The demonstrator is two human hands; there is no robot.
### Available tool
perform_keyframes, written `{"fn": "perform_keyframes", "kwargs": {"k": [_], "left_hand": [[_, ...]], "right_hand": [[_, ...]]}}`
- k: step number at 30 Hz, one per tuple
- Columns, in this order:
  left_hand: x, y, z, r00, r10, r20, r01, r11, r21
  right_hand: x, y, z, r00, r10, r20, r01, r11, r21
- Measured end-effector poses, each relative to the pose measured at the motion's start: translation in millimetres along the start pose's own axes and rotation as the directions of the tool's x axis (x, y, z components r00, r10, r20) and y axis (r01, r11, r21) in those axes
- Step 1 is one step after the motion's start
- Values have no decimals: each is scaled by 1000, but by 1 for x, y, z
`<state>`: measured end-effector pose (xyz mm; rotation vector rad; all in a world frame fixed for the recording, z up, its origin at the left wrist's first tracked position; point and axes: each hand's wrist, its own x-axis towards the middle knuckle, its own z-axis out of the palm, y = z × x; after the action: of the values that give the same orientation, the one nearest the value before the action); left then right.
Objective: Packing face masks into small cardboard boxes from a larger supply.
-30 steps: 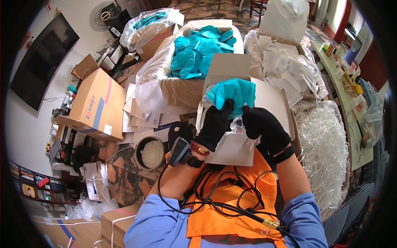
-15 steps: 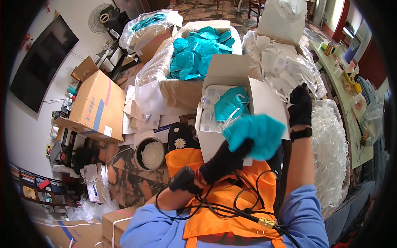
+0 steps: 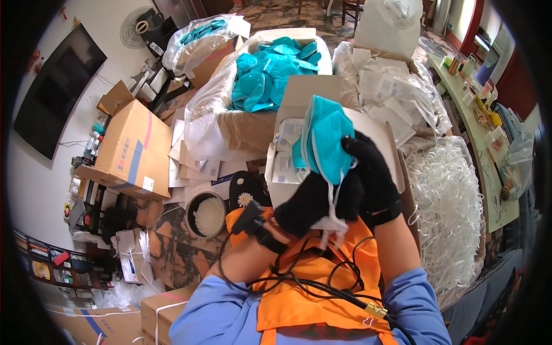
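A teal folded face mask point(image 3: 329, 138) stands upright between my black-gloved hands, above a white open carton point(image 3: 313, 86). My left hand point(image 3: 307, 201) is closed at the mask's lower end. Against its right side presses my right hand point(image 3: 371, 172), with fingertips on the teal face. A white strap point(image 3: 332, 207) dangles below the mask in front of my gloves. Inside the carton are white packets point(image 3: 283, 164) and another teal mask point(image 3: 298, 154), partly hidden behind the held one.
Beyond the carton stands a plastic-lined box heaped with teal masks point(image 3: 267, 75). To its right, another holds white packets point(image 3: 385, 86). White straps point(image 3: 445, 213) fill a box at my right. A round bowl of white bits point(image 3: 210, 215) and a brown carton point(image 3: 138, 149) stand left.
My right hand has come in from the strap box at the right onto the mask. The mask has risen and turned upright, and a white strap now hangs from it.
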<state>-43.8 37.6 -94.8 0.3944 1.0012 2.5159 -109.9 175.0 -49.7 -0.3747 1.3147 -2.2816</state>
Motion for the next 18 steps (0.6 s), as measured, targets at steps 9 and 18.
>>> {"fn": "perform_keyframes", "kwargs": {"k": [9,18], "left_hand": [[-2,30,-7,853,376,-361,-63,761,645],[1,33,-10,646,643,-412,146,426,893]], "right_hand": [[15,-8,-4,978,-68,-199,-19,914,-406],[-13,10,8,980,199,26,-193,969,-154]]}}
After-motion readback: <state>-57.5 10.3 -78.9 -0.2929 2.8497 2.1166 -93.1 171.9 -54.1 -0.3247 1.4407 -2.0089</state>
